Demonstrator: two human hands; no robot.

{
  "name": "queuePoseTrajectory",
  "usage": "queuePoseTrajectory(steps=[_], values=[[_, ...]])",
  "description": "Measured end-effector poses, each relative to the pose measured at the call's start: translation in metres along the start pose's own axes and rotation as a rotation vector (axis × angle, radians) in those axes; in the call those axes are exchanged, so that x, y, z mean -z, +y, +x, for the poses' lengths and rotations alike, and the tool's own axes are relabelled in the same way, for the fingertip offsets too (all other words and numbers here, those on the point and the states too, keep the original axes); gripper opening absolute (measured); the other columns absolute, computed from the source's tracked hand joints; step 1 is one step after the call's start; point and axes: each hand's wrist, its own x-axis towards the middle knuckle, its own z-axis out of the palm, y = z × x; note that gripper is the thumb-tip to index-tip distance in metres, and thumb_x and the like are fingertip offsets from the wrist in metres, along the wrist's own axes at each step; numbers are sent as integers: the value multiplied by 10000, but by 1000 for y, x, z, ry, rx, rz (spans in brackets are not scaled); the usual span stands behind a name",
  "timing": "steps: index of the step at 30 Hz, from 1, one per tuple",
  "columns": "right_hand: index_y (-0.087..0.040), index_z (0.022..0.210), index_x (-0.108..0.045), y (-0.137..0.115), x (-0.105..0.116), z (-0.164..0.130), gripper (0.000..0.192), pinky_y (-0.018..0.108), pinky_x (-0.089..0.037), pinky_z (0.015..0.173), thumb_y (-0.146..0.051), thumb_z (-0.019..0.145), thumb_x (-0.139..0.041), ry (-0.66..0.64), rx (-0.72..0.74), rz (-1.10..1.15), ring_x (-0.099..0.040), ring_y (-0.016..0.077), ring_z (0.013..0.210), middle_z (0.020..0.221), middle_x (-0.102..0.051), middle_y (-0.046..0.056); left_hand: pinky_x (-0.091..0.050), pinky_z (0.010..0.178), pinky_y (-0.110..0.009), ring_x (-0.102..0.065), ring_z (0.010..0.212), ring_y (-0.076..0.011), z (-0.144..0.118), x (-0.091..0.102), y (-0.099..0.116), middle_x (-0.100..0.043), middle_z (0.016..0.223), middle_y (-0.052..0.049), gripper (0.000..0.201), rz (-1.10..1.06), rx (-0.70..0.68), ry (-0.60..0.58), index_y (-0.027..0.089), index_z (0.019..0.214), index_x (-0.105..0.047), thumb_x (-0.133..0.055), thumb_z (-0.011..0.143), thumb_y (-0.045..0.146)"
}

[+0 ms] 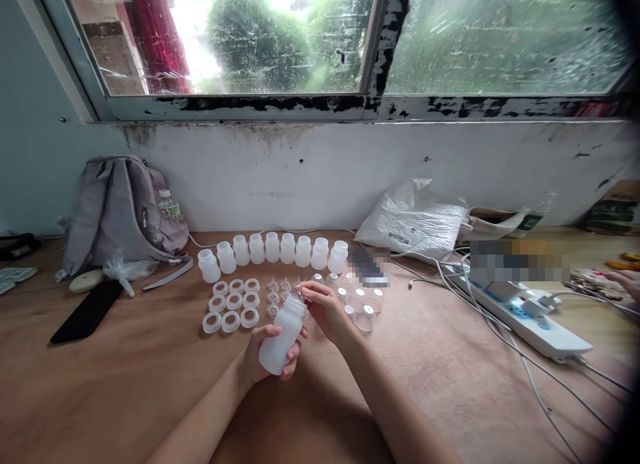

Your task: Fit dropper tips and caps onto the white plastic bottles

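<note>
Bottle (281, 336), white translucent plastic, sits at lower centre of the frame, tilted, the left hand (265, 357) curled around its body. Right hand (323, 307) pinches its neck. It looks light, stiff, slightly slick; the body is best gripped mid-height.

- My left hand (267, 357) wraps the bottle (283, 336), so I can't see its palm or the bottle's far side.
- My right hand (324, 307) covers the bottle's mouth; what its fingertips pinch there is too small to tell.
- Beyond the right hand, two patches (369, 264) are blurred out.
- Far right of it, another person's hand (628, 284) is cut by the edge.
- Both my forearms run off the bottom edge.
- The small parts (280, 289) just past my hands are too fine to identify.
</note>
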Motion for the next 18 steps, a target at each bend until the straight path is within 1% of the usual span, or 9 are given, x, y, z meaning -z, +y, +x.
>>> queuePoseTrajectory(steps=[3, 4, 7, 9, 12, 15, 16, 18], values=[[-174, 805, -656, 1, 1, 1, 164, 235, -385, 563, -298, 706, -615, -21, 5, 28, -509, 129, 655, 749, -594, 22, -316, 376, -221, -509, 416, -115, 1, 0, 0, -518, 589, 0, 452, 5, 4, 27, 82, 1018, -510, -485, 691, 393], [-177, 788, -652, 2, 2, 1, 153, 228, -378, 557, -304, 711, -616, -11, 12, 39, -499, 120, 639, 733, -585, 15, -318, 378, -222, -509, 415, -114, 1, -1, 0, -518, 589, -1, 466, 8, 9, 34, 79, 1031, -505, -488, 688, 393], [-179, 662, -613, 5, 4, 3, 133, 209, -347, 528, -302, 688, -657, 39, 32, 61, -450, 90, 566, 641, -533, -21, -322, 379, -228, -513, 414, -122, 1, -1, 0, -522, 591, -7, 490, 28, 38, 44, 68, 1061, -491, -484, 687, 385], [-174, 633, -607, 6, 7, 4, 140, 208, -337, 527, -286, 659, -687, 49, 40, 53, -436, 85, 558, 629, -526, -25, -327, 378, -231, -518, 414, -129, 2, -1, 0, -525, 591, -11, 491, 38, 46, 49, 65, 1067, -489, -477, 689, 378], [-175, 726, -656, 6, 10, 5, 132, 214, -347, 556, -285, 661, -687, 28, 46, 40, -449, 92, 603, 708, -562, -5, -333, 375, -232, -515, 409, -130, 2, 0, 0, -528, 589, -13, 489, 33, 36, 61, 62, 1063, -494, -473, 690, 377], [-187, 810, -671, 5, 11, 6, 166, 220, -359, 577, -295, 684, -665, 2, 42, 49, -463, 99, 632, 733, -569, -1, -339, 379, -229, -514, 412, -128, 2, 0, 0, -525, 589, -12, 487, 38, 28, 67, 62, 1056, -500, -480, 688, 379], [-192, 822, -670, 5, 11, 6, 172, 221, -364, 581, -300, 689, -659, 12, 50, 56, -467, 101, 637, 729, -567, -2, -343, 383, -229, -515, 416, -127, 2, 0, -1, -522, 590, -11, 485, 48, 27, 66, 64, 1054, -502, -482, 688, 382], [-204, 840, -662, 5, 11, 6, 182, 224, -372, 591, -314, 696, -649, 72, 95, 69, -475, 103, 642, 723, -562, -8, -354, 402, -231, -522, 433, -126, 2, -3, 0, -519, 606, -11, 479, 90, 12, 74, 78, 1056, -501, -484, 699, 397]])
